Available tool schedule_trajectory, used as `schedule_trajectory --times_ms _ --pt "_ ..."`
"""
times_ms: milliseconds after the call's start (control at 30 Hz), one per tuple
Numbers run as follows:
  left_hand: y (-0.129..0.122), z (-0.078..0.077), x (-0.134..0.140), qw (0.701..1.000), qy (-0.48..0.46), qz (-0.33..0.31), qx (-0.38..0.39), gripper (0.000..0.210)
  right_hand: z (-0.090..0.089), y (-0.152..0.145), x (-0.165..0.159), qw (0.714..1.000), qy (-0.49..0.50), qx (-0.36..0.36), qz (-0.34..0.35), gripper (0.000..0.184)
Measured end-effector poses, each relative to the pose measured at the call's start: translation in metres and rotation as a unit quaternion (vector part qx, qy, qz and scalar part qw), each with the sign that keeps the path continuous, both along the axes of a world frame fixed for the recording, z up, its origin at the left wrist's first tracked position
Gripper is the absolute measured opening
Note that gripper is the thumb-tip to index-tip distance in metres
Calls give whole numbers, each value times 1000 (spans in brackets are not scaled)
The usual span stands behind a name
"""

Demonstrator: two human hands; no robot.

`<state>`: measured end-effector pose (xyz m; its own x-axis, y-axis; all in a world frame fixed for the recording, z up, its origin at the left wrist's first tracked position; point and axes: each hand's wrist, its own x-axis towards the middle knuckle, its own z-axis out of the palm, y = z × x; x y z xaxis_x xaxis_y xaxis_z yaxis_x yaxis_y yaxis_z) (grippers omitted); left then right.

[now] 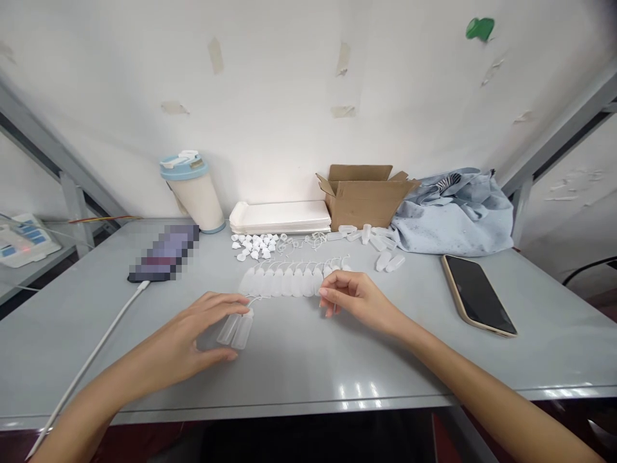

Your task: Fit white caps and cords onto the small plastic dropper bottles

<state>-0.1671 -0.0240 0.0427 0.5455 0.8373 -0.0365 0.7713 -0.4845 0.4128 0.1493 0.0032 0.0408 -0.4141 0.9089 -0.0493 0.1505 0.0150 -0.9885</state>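
Observation:
My left hand [195,334] is open, thumb and fingers apart around two small translucent plastic bottles [242,331] lying side by side on the grey table. A thin white string loops from their top end. Behind them, a row of several similar bottles [278,283] lies close together, each with a string at its top. My right hand [354,297] is at the right end of that row, thumb and index finger pinched together. Its fingers cover part of the last bottles, and whatever lies in the pinch is hidden.
White caps [255,244], strings [313,241] and loose clear bottles [378,241] lie farther back. Behind are a white paper stack [279,215], an open cardboard box [366,202], a cloth bag [457,218] and a tumbler [195,193]. Phones lie left [166,252] and right [477,296]; a cable [96,354] runs left.

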Motion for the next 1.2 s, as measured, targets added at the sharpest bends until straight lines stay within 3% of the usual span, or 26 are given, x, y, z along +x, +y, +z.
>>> schedule_trajectory --times_ms 867,1200 --pt "5 -11 1 999 -30 12 -19 50 -1 -1 0 1000 4 1 3 22" --pt "2 -11 11 997 -48 61 -2 47 0 -1 -1 1000 -2 -3 -1 23"
